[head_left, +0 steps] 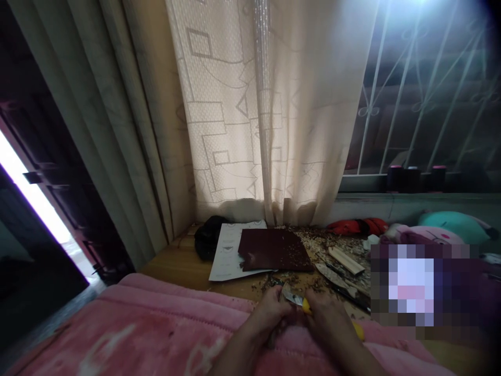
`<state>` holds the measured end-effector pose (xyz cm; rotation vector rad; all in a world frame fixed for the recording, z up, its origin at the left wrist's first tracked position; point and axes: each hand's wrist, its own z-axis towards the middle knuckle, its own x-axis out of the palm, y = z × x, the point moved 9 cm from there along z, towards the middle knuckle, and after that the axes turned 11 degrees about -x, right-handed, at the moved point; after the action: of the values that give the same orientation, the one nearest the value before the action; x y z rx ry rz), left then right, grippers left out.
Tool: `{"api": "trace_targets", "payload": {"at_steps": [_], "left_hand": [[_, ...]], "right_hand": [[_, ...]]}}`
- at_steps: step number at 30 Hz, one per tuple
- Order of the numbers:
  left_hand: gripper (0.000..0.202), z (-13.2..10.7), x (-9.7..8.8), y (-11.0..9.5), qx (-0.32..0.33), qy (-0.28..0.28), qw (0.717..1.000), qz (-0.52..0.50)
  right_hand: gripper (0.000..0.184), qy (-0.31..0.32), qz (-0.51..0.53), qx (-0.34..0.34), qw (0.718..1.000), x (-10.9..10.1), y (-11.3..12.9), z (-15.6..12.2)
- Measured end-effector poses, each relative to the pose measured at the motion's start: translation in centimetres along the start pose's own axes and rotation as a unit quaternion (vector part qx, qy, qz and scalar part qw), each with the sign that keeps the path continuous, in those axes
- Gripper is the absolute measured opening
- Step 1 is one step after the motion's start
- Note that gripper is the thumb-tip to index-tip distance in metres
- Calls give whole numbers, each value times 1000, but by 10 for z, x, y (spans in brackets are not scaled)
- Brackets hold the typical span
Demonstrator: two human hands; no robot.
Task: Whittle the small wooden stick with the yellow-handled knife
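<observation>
My left hand (273,313) and my right hand (331,317) meet low in the frame, over a pink blanket (156,329). Both are closed around a small pale piece (291,297), which looks like carved wood. A yellow bit (306,307) shows between the fingers and a yellow end (358,331) sticks out by my right wrist; it may be a knife handle. Just beyond my hands lie wood shavings (313,250) on the wooden floor (183,263).
A dark red sheet (274,249) lies on white paper (227,250), beside a black cloth (207,237). Wood strips (346,261) and a carved piece (332,277) lie to the right. Plush toys (450,224) and a red item (356,226) sit below the barred window (426,104); a curtain (266,104) hangs behind.
</observation>
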<state>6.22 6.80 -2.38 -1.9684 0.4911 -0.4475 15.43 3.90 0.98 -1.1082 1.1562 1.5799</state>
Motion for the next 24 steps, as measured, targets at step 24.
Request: {"api": "trace_targets", "payload": {"at_steps": [24], "left_hand": [[19,3,-7,-6,50,-47,997,-46]], "right_hand": [[20,23,-6,28,999,4,-2,2]]}}
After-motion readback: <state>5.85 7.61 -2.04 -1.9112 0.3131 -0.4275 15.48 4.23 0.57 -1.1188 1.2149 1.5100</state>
